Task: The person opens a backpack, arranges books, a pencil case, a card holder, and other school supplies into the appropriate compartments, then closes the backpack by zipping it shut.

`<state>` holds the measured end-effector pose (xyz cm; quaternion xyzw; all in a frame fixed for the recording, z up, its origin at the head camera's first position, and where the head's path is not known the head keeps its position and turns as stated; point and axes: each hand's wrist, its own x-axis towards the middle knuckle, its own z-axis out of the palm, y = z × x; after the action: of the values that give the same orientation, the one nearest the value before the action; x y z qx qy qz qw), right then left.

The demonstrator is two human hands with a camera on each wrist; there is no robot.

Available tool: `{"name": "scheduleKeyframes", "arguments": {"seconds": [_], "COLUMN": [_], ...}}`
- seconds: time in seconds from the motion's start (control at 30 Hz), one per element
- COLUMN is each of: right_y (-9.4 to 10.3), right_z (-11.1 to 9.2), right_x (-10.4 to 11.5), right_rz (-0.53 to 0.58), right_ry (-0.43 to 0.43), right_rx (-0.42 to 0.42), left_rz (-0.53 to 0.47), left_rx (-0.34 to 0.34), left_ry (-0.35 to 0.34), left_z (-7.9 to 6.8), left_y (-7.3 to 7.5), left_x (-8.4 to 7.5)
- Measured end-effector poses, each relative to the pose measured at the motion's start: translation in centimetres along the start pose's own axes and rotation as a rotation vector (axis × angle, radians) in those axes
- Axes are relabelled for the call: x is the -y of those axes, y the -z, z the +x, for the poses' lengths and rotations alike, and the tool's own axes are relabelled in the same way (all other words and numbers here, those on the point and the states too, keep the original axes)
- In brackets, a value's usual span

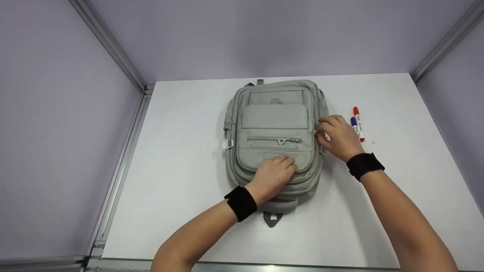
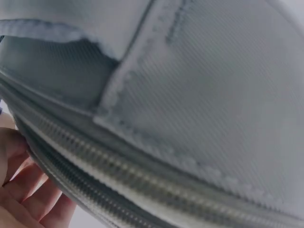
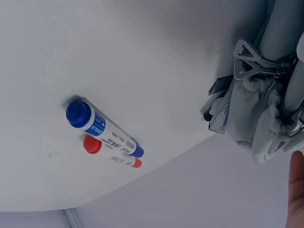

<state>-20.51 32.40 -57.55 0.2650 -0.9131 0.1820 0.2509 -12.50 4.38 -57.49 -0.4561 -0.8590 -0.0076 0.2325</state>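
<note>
A grey-green backpack point(image 1: 275, 117) lies front side up on the white table, its grab handle point(image 1: 280, 206) towards the person. On its lower front rests the left hand point(image 1: 273, 176), below a short zipped pocket with a triangular pull point(image 1: 281, 141). At the backpack's right edge the right hand point(image 1: 339, 138) pinches what seems to be a zipper pull, mostly covered by the fingertips. The left wrist view shows two zipper tracks point(image 2: 114, 168) close up, with fingers point(image 2: 40, 192) at their edge. Triangular zipper pulls point(image 3: 246, 59) hang at the bag's side in the right wrist view.
A red marker point(image 1: 360, 126) and a blue marker point(image 1: 354, 121) lie side by side on the table point(image 1: 181, 181), just beyond the right hand. Pale panels point(image 1: 211, 41) with metal frame bars point(image 1: 109, 41) enclose the back and sides.
</note>
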Motion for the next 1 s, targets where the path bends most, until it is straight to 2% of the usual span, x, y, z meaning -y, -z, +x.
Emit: {"name": "scheduleKeyframes", "arguments": {"seconds": [0.17,0.43,0.63,0.83,1.0], "right_y": [-0.3,-0.3,0.1,0.4,0.8], "right_z": [-0.2,-0.6,-1.3,-2.2,-2.8], "right_x": [0.5,1.4,2.3,3.2,4.1], "right_rz": [0.011,-0.004,-0.026,0.045,0.083], "right_ry": [-0.017,-0.088,-0.152,-0.229,-0.260], "right_rx": [-0.050,-0.069,-0.056,-0.012,0.024], "left_rz": [-0.004,-0.022,-0.033,-0.041,-0.035], "left_rx": [-0.007,0.012,-0.011,-0.025,-0.018], "left_ry": [0.014,0.031,0.027,0.022,0.027], "left_z": [0.2,0.5,0.6,0.5,0.4], "left_y": [0.1,0.4,0.3,0.2,0.2], "left_x": [0.1,0.0,0.0,0.0,0.1]}}
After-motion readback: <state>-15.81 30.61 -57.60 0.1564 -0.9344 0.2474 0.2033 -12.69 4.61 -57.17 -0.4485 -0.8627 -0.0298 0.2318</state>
